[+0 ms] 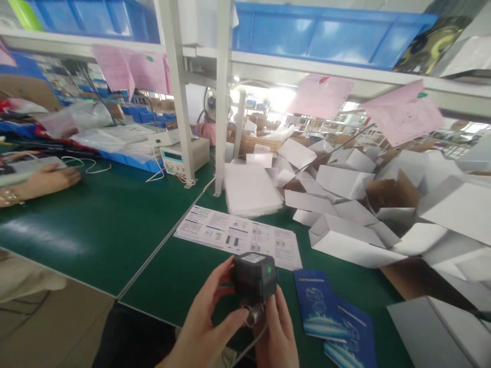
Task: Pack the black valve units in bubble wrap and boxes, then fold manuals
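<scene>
I hold a small black box-shaped device point(255, 277) low in the middle of the view; a green light glows on its side and a metal fitting with a cable hangs under it. My left hand point(209, 319) grips its left side, thumb by the metal fitting. My right hand point(276, 332) closes on it from below right. Both hands hover above the green table point(107, 225). A printed instruction sheet point(238, 236) lies flat just beyond the device. Blue booklets point(332, 317) lie to the right of my right hand.
A heap of white folded cartons point(345, 204) fills the right side. A stack of white sheets point(249, 191) rests by a white shelf post point(221, 97). A meter unit point(184, 156) sits behind. Another person's hand point(46, 180) rests at far left. Blue bins point(326, 33) line the shelf.
</scene>
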{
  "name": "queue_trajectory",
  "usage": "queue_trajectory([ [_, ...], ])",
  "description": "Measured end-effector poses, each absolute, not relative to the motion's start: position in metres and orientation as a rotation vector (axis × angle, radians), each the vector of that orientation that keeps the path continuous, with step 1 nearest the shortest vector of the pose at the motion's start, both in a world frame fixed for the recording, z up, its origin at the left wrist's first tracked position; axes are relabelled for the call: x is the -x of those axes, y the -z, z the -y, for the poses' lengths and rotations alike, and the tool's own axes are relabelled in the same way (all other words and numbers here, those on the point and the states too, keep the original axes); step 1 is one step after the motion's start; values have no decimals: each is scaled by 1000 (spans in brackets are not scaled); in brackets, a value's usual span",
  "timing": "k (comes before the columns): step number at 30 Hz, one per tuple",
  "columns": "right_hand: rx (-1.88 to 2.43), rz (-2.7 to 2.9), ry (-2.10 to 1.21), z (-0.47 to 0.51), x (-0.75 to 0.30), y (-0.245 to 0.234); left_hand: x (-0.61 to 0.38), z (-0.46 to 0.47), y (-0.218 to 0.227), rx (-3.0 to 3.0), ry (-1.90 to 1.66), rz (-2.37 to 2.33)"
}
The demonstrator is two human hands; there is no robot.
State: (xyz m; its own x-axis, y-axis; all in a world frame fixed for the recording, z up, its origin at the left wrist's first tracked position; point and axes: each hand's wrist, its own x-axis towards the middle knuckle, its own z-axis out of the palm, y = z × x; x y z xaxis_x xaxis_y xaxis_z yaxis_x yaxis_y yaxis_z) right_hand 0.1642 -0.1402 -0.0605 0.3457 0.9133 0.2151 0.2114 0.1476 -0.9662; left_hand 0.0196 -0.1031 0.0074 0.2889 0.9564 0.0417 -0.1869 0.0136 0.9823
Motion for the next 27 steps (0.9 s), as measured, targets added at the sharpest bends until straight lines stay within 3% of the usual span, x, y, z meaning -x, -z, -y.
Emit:
queue_trajectory([
  [7, 1323, 871, -780, 152, -159, 31, -7, 89, 4, -1020, -1012, -730],
  [17, 1354, 1256, -685, 149, -167, 8, 13, 84, -23, -1227, -824, -861],
  [27, 1403, 1675, -415, 144, -219, -14, 9, 94, -27, -894, -754, -901],
])
